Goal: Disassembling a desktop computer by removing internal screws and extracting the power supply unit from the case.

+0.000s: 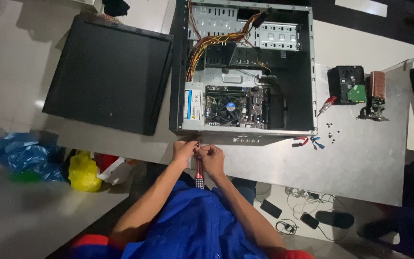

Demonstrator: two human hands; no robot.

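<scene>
Both hands closed together on a red-handled screwdriver (199, 169) at the near edge of an open black steel computer case (245, 72).

Left hand (184, 151) and right hand (212, 157) touch, clamped round the tool; its tip meets the case's near rim, left corner. Case lies on a grey metal table (360, 158), just beside the table's near edge. Detached black side panel (109, 72) left; hard drive (347, 84), loose black screws (330, 132) right, bare tabletop beyond them.

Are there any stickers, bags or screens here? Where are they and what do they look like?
Sticker: on the power supply inside the open computer case, left side; rectangular, white with a blue stripe.
Yellow plastic bag: on the floor, lower left; crumpled.
Blue plastic bag: beside it, farther left; crumpled.
Screens: none.
</scene>
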